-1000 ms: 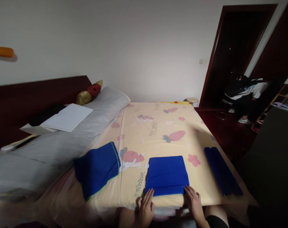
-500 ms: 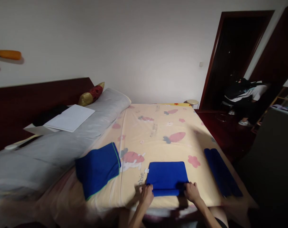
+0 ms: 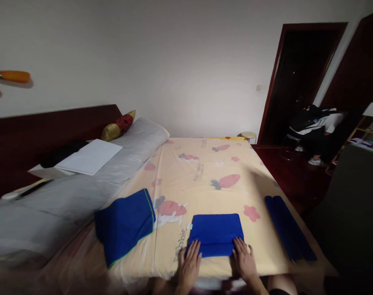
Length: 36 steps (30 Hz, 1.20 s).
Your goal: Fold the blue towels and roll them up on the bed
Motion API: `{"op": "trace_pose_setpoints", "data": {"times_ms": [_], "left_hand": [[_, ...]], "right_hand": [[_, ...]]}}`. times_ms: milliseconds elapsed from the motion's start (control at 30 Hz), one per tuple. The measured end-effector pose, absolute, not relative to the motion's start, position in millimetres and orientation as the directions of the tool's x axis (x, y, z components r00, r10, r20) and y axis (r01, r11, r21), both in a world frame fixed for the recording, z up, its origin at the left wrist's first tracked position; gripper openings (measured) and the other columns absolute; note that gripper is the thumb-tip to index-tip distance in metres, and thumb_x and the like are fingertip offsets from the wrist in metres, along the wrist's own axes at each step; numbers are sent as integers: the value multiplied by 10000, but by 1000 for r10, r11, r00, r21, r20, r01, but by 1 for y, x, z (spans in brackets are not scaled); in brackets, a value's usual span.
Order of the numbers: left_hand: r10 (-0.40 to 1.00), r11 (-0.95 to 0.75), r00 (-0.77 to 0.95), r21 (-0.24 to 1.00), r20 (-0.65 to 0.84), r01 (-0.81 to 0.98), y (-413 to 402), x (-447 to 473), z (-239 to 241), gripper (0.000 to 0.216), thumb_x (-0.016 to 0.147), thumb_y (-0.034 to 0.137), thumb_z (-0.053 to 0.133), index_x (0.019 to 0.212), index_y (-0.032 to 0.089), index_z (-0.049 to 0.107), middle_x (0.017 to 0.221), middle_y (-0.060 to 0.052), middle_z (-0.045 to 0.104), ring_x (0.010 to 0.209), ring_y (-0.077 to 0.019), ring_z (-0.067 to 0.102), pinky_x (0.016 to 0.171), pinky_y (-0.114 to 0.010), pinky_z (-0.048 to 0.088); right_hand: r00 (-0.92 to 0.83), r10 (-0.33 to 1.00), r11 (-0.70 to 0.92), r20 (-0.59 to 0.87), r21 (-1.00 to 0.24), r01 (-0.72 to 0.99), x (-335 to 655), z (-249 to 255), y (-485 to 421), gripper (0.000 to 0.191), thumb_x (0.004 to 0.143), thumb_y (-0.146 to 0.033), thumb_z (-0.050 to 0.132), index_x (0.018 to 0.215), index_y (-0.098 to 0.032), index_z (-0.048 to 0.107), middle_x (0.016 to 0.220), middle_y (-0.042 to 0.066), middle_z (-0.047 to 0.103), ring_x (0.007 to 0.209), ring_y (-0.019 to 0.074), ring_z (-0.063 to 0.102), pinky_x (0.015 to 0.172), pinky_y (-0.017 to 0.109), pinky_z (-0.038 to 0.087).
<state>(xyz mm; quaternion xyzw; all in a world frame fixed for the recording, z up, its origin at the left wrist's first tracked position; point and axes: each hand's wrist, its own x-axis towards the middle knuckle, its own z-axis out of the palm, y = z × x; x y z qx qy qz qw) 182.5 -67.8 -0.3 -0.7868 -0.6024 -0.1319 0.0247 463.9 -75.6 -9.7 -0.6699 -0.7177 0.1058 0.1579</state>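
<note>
A blue cloth [image 3: 217,229], its near edge folded over in a band, lies flat on the bed near the front edge. A small white tag sticks out at its left side. My left hand [image 3: 190,259] rests with outstretched fingers on the near left corner of the cloth. On the near right corner, my right hand [image 3: 243,255] lies flat with fingers extended. Both hands press on the fabric from above and grip nothing.
Another blue cloth [image 3: 126,225] with green edging lies to the left. Two rolled blue cloths [image 3: 289,227] lie side by side near the bed's right edge. A grey cover [image 3: 82,196] bears a white board [image 3: 91,156]. A person [image 3: 317,127] sits bent over by the door.
Both hands have released the near corners of the cloth and now lie flat on it with fingers stretched out. The folded band looks wider and flatter. The view has tilted slightly.
</note>
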Motion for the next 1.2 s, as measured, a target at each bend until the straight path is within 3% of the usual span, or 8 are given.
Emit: {"op": "trace_pose_setpoints", "data": {"times_ms": [167, 400, 567, 733, 800, 933, 1000, 1200], "left_hand": [[920, -6, -36, 106, 390, 994, -73, 162, -7, 484, 921, 271, 330, 1399, 322, 388, 1451, -33, 474, 1350, -255, 408, 1115, -568, 174], [921, -388, 380, 254, 83, 886, -53, 247, 4, 509, 937, 202, 243, 1436, 271, 316, 1486, 5, 420, 1364, -128, 387, 1102, -355, 331], [970, -244, 234, 201, 69, 949, -45, 212, 8, 503, 951, 405, 265, 1448, 325, 255, 1526, 3, 345, 1392, -189, 349, 1113, -460, 306], [973, -55, 20, 146, 232, 988, -52, 185, 0, 478, 942, 333, 287, 1414, 307, 355, 1512, -28, 364, 1397, -253, 336, 1117, -586, 228], [963, -145, 98, 175, 251, 974, -52, 197, -4, 466, 935, 279, 298, 1384, 318, 416, 1483, -15, 417, 1371, -234, 385, 1112, -549, 287], [912, -399, 355, 247, 206, 883, -45, 238, -7, 467, 932, 219, 284, 1348, 294, 483, 1378, 13, 559, 1255, -128, 523, 1047, -325, 436], [905, -424, 390, 272, 172, 864, -39, 247, -6, 463, 946, 257, 271, 1369, 280, 457, 1386, 3, 550, 1261, -130, 518, 1048, -327, 441], [980, -152, 127, 160, 156, 975, -37, 190, -1, 460, 938, 353, 309, 1386, 344, 414, 1485, 7, 416, 1363, -207, 399, 1079, -485, 366]], "right_hand": [[72, 994, -40, 86, -328, 944, 481, -9, -80, 478, 954, -326, 254, 1383, -256, 454, 1496, 74, 372, 1401, 259, 306, 1089, 565, 277], [-270, 963, 235, -6, -475, 848, 398, 14, -63, 494, 956, -346, 266, 1437, -273, 350, 1504, 40, 351, 1395, 207, 319, 1117, 473, 292], [-66, 998, 58, -7, -395, 917, 435, 0, -58, 622, 937, -575, 260, 1450, -228, 323, 1517, 52, 314, 1406, 243, 295, 1130, 516, 261], [84, 996, -78, 7, -310, 948, 465, -7, -65, 601, 944, -534, 276, 1424, -189, 382, 1512, 82, 324, 1413, 278, 273, 1122, 569, 237], [53, 999, -48, 6, -337, 940, 453, -2, -65, 554, 957, -467, 255, 1422, -198, 390, 1519, 79, 308, 1420, 271, 253, 1126, 559, 236], [-238, 970, 188, -46, -477, 858, 411, 14, -56, 506, 962, -370, 217, 1439, -270, 353, 1527, 25, 295, 1418, 211, 264, 1138, 479, 257], [-303, 949, 223, -83, -503, 835, 400, 19, -51, 514, 956, -400, 239, 1440, -265, 350, 1516, 32, 319, 1406, 218, 295, 1136, 477, 264], [13, 999, -26, -36, -381, 924, 441, -1, -47, 629, 933, -589, 234, 1441, -234, 346, 1520, 43, 300, 1417, 256, 261, 1132, 522, 253]]}}
